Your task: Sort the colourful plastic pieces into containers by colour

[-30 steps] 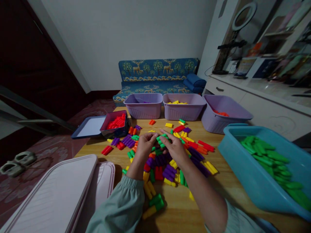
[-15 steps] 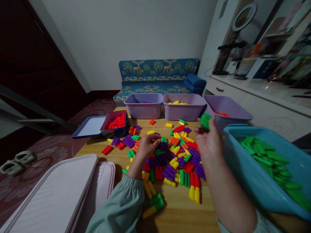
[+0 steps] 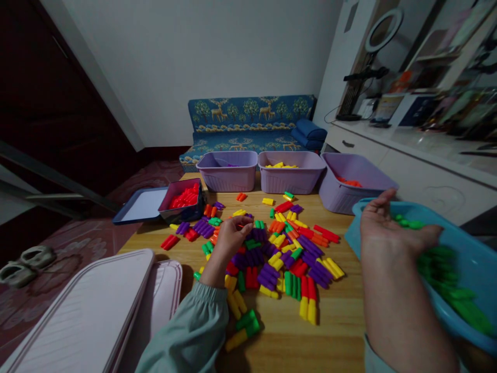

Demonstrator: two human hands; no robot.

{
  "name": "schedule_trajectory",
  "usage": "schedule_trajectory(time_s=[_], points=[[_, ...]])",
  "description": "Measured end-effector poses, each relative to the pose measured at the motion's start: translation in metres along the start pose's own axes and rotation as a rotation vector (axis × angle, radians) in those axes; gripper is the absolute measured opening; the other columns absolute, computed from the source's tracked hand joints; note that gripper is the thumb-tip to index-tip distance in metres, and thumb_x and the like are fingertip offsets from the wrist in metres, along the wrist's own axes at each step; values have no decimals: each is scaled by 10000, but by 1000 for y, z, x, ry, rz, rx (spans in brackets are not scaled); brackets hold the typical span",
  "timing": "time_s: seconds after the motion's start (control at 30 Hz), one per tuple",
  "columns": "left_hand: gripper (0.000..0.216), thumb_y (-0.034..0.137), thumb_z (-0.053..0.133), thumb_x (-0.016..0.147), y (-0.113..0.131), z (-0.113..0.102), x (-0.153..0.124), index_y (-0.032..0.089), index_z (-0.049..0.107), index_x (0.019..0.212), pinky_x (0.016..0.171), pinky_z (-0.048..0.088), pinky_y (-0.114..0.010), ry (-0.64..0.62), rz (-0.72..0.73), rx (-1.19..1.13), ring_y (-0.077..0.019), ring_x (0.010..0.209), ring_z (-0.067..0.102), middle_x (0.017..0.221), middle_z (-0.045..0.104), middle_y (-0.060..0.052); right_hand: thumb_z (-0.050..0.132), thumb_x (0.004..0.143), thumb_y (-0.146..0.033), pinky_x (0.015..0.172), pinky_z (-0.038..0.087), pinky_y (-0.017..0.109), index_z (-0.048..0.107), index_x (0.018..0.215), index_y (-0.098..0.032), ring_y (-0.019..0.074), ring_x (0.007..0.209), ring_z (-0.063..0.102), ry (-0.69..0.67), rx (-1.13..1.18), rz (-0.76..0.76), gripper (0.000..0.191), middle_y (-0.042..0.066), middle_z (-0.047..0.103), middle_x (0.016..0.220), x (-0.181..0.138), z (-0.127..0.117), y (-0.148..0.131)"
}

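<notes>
Right hand (image 3: 392, 235) over the teal tub (image 3: 354, 239), palm up, fingers spread, nothing visibly gripped (released, I'd say). Left hand (image 3: 232, 235) at the near-left part of the mixed pile (image 3: 306, 248), fingers curled toward thumb; can't tell if a piece is pinched. Green pieces (image 3: 450, 285) lie in the tub, partly behind the right hand. Done so far, by the look of it: one visible colour per container, red in the tin (image 3: 180, 213), purple, yellow and orange-red in the left (image 3: 229, 181), middle (image 3: 291, 182) and right lilac bins (image 3: 336, 201). Left: plenty, colours mixed across the table (image 3: 287, 342), many pieces joined, some two-coloured. Roughly part-way.
</notes>
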State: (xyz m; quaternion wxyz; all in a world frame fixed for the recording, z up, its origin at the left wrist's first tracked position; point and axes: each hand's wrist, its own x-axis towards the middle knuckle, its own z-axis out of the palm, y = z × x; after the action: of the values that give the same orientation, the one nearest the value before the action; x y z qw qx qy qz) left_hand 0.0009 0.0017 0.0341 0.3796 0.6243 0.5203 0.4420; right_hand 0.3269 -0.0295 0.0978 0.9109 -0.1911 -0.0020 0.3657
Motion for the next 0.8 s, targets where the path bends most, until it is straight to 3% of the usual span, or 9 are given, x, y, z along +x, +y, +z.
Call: schedule_trajectory(time_s=[0.07,0.13,0.27,0.37,0.47,0.57,0.67,0.8], points=[[157,287,671,673,2,-6,-1,156,747,715,520,345,-233,-12,22,106,-142,539,522,581,641,-27,9,876,-634,498,455,238,527,556,-250,96,759,678,66,-62,-74,720,119,642,919,-5,2,3],[129,256,658,670,3,-12,-2,163,747,667,516,337,-239,-55,41,229,-152,538,530,555,636,-30,28,867,-649,493,439,252,553,599,-233,108,771,669,39,-146,-133,721,137,644,1000,-11,6,10],[130,212,662,655,2,-20,-5,192,771,722,580,399,-255,-224,53,383,-182,637,605,676,710,-44,380,849,-552,476,405,223,618,775,-203,87,586,570,-107,-324,-163,428,57,660,875,-33,12,37],[257,192,677,648,4,-19,-7,209,778,884,643,430,-256,-343,69,499,-186,721,629,798,739,-39,617,728,-419,480,381,200,659,848,-184,83,531,520,-413,-799,-48,267,9,660,748,-53,9,67],[336,176,675,663,8,-18,-7,198,757,988,702,447,-260,-393,149,614,-190,794,630,878,729,-48,665,673,-245,554,420,220,708,804,-175,121,616,579,-894,-1479,97,155,25,696,763,-66,-7,92],[338,149,695,650,10,-18,-7,191,751,980,831,456,-289,-355,205,680,-223,946,622,1001,711,-76,585,632,-48,706,447,242,744,802,-237,156,804,634,-1255,-1960,20,300,3,720,861,-72,-24,103],[411,134,698,661,9,-20,-8,184,726,1068,903,444,-303,-272,160,714,-237,1039,608,1109,681,-110,517,622,23,831,433,245,741,862,-292,161,994,625,-1444,-2104,-59,455,-31,711,1012,-77,-30,105],[425,116,630,725,9,-21,-10,163,695,1143,895,437,-316,-148,6,782,-252,1066,607,1132,668,-146,537,651,3,866,431,263,719,958,-307,174,1067,610,-1440,-2193,-92,473,-29,675,1127,-86,-27,106]])
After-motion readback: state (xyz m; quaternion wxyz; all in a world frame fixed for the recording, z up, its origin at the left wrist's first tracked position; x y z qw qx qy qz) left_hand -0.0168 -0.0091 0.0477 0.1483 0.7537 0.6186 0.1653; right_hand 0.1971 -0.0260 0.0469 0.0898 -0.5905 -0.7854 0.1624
